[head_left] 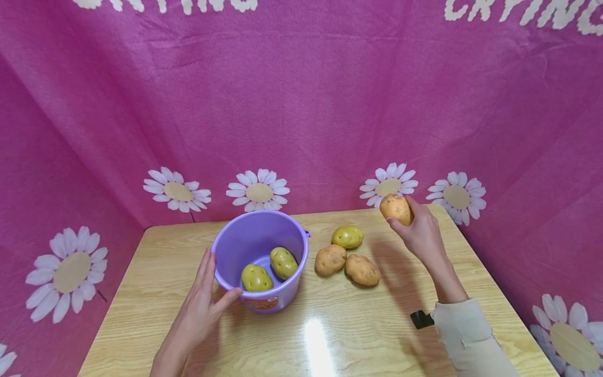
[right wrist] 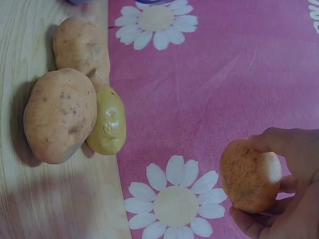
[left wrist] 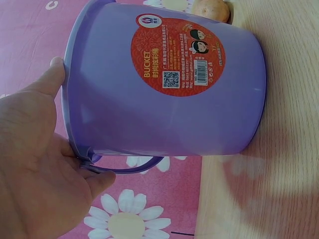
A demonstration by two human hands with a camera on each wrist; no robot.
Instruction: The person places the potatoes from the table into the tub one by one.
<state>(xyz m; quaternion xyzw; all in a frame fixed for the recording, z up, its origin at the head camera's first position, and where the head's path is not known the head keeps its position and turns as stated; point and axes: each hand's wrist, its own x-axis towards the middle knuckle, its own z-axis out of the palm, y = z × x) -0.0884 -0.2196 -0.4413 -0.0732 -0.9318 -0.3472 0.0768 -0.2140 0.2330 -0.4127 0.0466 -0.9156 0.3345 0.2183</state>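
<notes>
My right hand point(head_left: 421, 230) grips a tan potato point(head_left: 395, 208) between thumb and fingers, raised at the back right of the table. In the right wrist view this potato point(right wrist: 249, 177) has brown specks. My left hand point(head_left: 200, 306) holds the rim of a purple bucket point(head_left: 282, 301), thumb at the front and fingers along the left side. In the left wrist view, fingers lie by the bucket's handle point(left wrist: 134, 169). Two glossy yellow-green potatoes point(head_left: 256, 278) lie inside the bucket. Right of it, two tan potatoes point(head_left: 363, 270) and one yellow-green potato point(head_left: 347, 237) sit close together.
The wooden table point(head_left: 282, 345) backs onto a pink cloth point(head_left: 301, 115) with white daisies, which also hangs at both sides. A red round label point(left wrist: 179, 57) is stuck on the bucket's outer wall. A small black piece point(head_left: 421, 319) juts out by the right sleeve point(head_left: 464, 324).
</notes>
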